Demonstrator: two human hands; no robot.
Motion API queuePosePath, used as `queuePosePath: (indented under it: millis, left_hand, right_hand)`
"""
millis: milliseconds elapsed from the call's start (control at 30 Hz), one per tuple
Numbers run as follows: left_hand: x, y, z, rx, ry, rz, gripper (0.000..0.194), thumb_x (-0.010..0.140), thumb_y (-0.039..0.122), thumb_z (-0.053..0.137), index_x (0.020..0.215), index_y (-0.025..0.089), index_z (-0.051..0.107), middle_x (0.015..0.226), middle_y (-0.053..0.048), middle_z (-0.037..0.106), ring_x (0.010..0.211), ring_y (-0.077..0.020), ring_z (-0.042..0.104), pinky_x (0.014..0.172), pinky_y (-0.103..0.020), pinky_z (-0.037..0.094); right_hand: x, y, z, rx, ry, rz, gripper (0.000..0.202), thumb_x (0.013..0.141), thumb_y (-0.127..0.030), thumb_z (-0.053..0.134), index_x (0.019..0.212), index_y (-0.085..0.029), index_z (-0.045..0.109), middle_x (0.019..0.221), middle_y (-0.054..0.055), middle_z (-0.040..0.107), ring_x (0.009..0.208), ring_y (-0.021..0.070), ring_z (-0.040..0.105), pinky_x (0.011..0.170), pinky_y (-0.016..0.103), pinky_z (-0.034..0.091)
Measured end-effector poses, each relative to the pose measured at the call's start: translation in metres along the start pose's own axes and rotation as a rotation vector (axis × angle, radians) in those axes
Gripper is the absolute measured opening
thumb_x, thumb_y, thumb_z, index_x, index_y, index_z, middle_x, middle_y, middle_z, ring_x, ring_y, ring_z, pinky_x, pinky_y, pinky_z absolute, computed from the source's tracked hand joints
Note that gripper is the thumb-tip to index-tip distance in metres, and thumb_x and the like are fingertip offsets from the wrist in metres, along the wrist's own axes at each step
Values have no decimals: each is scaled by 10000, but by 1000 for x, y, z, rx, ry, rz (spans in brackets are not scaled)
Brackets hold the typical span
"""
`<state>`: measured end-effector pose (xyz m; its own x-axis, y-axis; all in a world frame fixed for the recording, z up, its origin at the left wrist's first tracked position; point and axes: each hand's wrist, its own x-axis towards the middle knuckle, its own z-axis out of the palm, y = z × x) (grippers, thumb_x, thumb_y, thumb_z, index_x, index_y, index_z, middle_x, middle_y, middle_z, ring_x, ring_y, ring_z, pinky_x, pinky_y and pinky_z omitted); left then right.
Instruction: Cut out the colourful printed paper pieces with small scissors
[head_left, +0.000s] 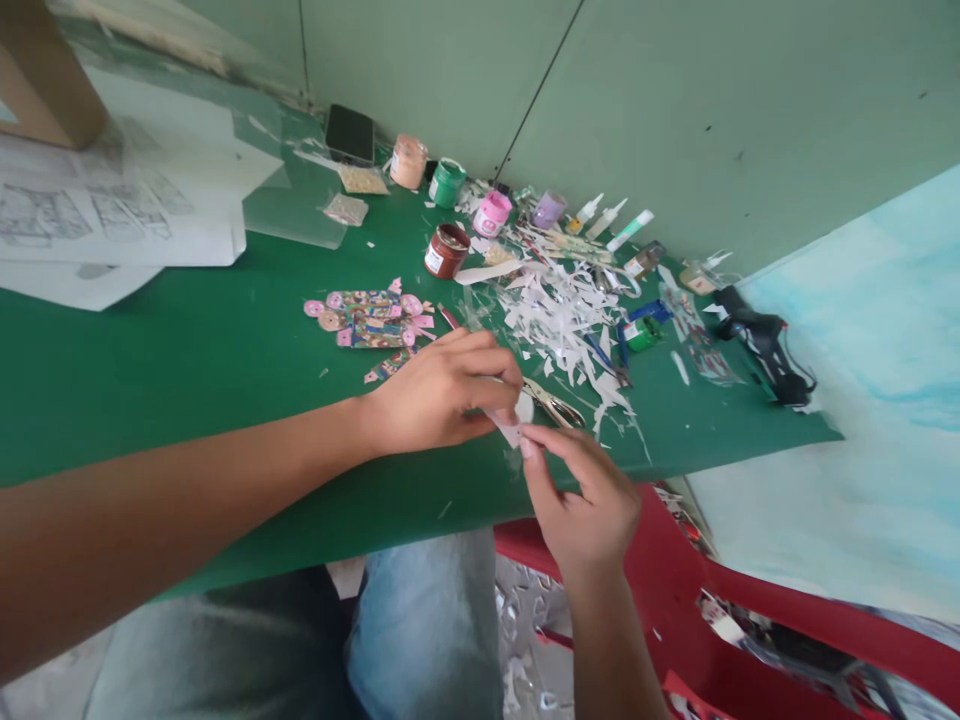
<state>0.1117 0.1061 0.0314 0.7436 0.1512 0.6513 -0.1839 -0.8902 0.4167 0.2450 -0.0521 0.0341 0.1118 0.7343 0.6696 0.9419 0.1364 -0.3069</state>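
Near the table's front edge, my left hand is closed on a small pale pink strip, probably paper or film. The thumb and forefinger of my right hand pinch the strip's lower end. Just behind the strip lies a metal hand tool with two handles, partly hidden by my left fingers. To the left of my left hand rest several patterned cutouts with pink round ends. A dark red pen-like stick shows beyond my left knuckles.
White paper scraps are heaped at the middle right. Behind stand paint jars, among them a brown one and a green one. Printed sheets lie at the left. A red chair stands below the table's right edge.
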Motion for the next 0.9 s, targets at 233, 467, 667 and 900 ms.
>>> queuePosePath:
  millis: [233, 467, 667, 900]
  left_hand:
    - [-1, 0, 1, 22, 14, 25, 178, 905, 189, 569, 759, 226, 662, 877, -37, 696, 871, -189, 569, 792, -340, 391]
    - [0, 0, 2, 22, -8, -5, 171, 905, 199, 575, 760, 217, 664, 852, -39, 686, 851, -186, 562, 783, -336, 385]
    - [-2, -2, 4, 26, 12, 21, 161, 911, 210, 580, 775, 217, 665, 844, -36, 679, 849, -181, 564, 777, -329, 387]
    - [-1, -2, 4, 93, 66, 108, 183, 899, 170, 587, 731, 211, 647, 857, -32, 678, 811, -168, 560, 753, -320, 380]
  right_hand:
    - [-1, 2, 3, -116, 3, -97, 185, 894, -118, 554, 929, -220, 705, 795, 42, 746, 719, 162, 690, 688, 314, 544]
    - [0, 4, 5, -191, -12, -116, 172, 900, -126, 549, 923, -218, 693, 784, 43, 732, 711, 163, 674, 690, 308, 517]
    - [0, 3, 10, -230, -9, -91, 133, 867, -106, 551, 860, -211, 634, 731, 25, 692, 678, 159, 626, 681, 288, 485]
    - [0, 2, 17, -228, 112, 13, 116, 792, -101, 543, 797, -208, 588, 615, -34, 584, 540, 107, 553, 540, 220, 453]
